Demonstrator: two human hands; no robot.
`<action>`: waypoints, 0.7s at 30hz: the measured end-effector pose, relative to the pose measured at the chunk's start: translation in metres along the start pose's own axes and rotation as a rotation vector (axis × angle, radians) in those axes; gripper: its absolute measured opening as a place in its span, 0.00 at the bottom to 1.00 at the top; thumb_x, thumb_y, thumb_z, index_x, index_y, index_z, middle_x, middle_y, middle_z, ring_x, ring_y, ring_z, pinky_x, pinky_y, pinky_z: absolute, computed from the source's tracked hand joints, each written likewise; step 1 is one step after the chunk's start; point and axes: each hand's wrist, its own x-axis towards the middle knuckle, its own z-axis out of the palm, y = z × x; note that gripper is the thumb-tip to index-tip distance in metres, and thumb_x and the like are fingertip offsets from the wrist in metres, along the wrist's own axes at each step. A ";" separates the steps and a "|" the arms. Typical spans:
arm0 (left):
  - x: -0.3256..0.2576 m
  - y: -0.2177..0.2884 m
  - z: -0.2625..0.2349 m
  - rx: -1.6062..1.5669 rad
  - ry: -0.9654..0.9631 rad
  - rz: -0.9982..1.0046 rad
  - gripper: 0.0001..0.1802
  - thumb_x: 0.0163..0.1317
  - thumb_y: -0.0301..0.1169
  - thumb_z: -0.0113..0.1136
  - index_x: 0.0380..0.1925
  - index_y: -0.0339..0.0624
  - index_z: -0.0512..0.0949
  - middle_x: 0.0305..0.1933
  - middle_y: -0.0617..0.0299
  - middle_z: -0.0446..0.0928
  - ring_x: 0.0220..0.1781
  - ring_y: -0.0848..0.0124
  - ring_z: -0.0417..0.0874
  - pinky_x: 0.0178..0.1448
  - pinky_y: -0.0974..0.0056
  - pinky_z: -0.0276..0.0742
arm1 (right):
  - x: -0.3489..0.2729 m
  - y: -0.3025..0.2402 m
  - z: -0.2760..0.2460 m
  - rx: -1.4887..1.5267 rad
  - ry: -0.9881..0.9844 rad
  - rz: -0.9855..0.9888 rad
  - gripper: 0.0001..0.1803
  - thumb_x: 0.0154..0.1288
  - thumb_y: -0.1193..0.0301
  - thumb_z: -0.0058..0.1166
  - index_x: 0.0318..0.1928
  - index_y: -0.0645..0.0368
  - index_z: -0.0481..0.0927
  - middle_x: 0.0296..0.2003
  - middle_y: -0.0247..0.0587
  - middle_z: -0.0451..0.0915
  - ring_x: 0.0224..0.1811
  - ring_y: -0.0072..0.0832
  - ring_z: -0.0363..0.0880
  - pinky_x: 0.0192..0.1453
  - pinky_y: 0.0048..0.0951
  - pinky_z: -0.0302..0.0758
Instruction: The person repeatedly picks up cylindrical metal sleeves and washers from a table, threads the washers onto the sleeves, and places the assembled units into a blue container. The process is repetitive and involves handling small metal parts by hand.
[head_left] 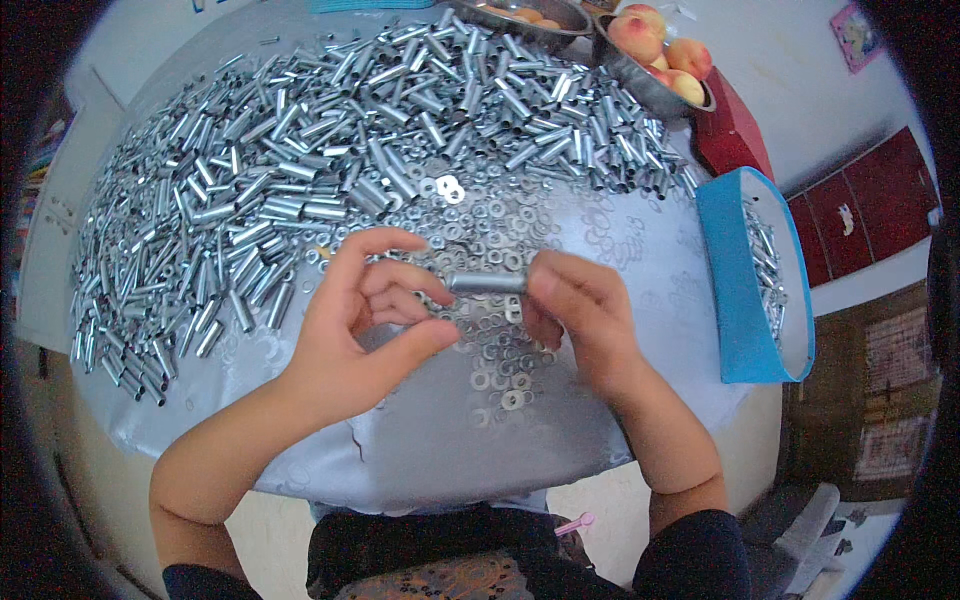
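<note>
At frame centre, the right hand (575, 305) pinches a metal tube (487, 283) lying crosswise, its free end toward the loosely curled left hand (365, 325)

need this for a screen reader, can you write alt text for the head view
Two hands, the left hand and the right hand, hold a short metal tube between them over a grey table heaped with metal tubes and washers. A blue box stands at right.
</note>
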 end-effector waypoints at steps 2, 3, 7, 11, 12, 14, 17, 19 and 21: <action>0.001 -0.001 -0.006 0.057 -0.033 -0.064 0.33 0.49 0.19 0.61 0.53 0.41 0.55 0.40 0.55 0.72 0.34 0.76 0.77 0.43 0.71 0.71 | 0.003 0.001 -0.012 0.170 0.088 -0.078 0.18 0.64 0.60 0.43 0.22 0.59 0.69 0.15 0.29 0.65 0.16 0.17 0.60 0.20 0.21 0.56; 0.001 -0.001 -0.004 0.049 -0.028 -0.065 0.33 0.49 0.20 0.61 0.53 0.41 0.55 0.41 0.55 0.72 0.33 0.76 0.77 0.43 0.70 0.71 | 0.006 0.007 -0.024 0.276 0.121 -0.153 0.18 0.65 0.59 0.41 0.23 0.59 0.69 0.15 0.29 0.65 0.16 0.18 0.60 0.19 0.21 0.55; 0.000 -0.002 -0.006 0.083 -0.042 -0.094 0.33 0.50 0.22 0.61 0.53 0.41 0.55 0.41 0.56 0.72 0.34 0.76 0.77 0.43 0.70 0.71 | 0.014 -0.005 -0.040 0.635 0.399 -0.492 0.21 0.66 0.55 0.36 0.29 0.60 0.70 0.13 0.29 0.61 0.14 0.18 0.55 0.18 0.20 0.51; 0.001 -0.004 -0.006 0.105 -0.059 -0.083 0.32 0.50 0.23 0.61 0.53 0.40 0.55 0.41 0.57 0.72 0.34 0.76 0.76 0.42 0.70 0.70 | 0.005 -0.024 -0.091 0.639 0.585 -0.831 0.22 0.65 0.53 0.37 0.36 0.61 0.71 0.16 0.28 0.58 0.15 0.18 0.51 0.21 0.20 0.50; 0.002 -0.004 -0.006 0.085 -0.050 -0.084 0.32 0.50 0.23 0.61 0.53 0.40 0.55 0.41 0.57 0.72 0.34 0.76 0.76 0.42 0.70 0.70 | 0.002 -0.030 -0.099 0.655 0.616 -0.819 0.23 0.65 0.52 0.37 0.37 0.62 0.71 0.16 0.28 0.58 0.15 0.18 0.51 0.21 0.20 0.50; 0.002 -0.005 -0.005 0.048 -0.037 -0.091 0.32 0.51 0.23 0.60 0.53 0.40 0.55 0.41 0.57 0.72 0.33 0.77 0.76 0.41 0.71 0.70 | 0.004 -0.030 -0.108 0.738 0.631 -0.740 0.24 0.65 0.51 0.38 0.37 0.62 0.71 0.15 0.27 0.57 0.15 0.18 0.51 0.20 0.20 0.50; 0.002 -0.002 -0.005 0.059 -0.014 -0.117 0.31 0.51 0.23 0.60 0.53 0.40 0.56 0.40 0.58 0.72 0.32 0.78 0.76 0.41 0.72 0.70 | 0.013 -0.020 -0.107 0.898 0.551 -0.561 0.21 0.64 0.52 0.41 0.35 0.59 0.72 0.15 0.26 0.56 0.14 0.17 0.50 0.18 0.20 0.49; 0.002 -0.002 -0.004 0.086 -0.017 -0.108 0.29 0.52 0.23 0.59 0.53 0.40 0.56 0.40 0.59 0.72 0.32 0.79 0.75 0.39 0.73 0.69 | 0.017 -0.012 -0.103 0.966 0.486 -0.460 0.18 0.64 0.55 0.42 0.34 0.59 0.72 0.15 0.26 0.56 0.14 0.17 0.51 0.17 0.20 0.50; 0.002 -0.002 -0.005 0.090 -0.007 -0.100 0.27 0.53 0.23 0.58 0.52 0.40 0.57 0.39 0.60 0.73 0.31 0.80 0.74 0.38 0.74 0.69 | 0.019 -0.006 -0.097 0.955 0.415 -0.378 0.12 0.65 0.63 0.43 0.31 0.58 0.70 0.15 0.25 0.56 0.14 0.17 0.52 0.17 0.20 0.51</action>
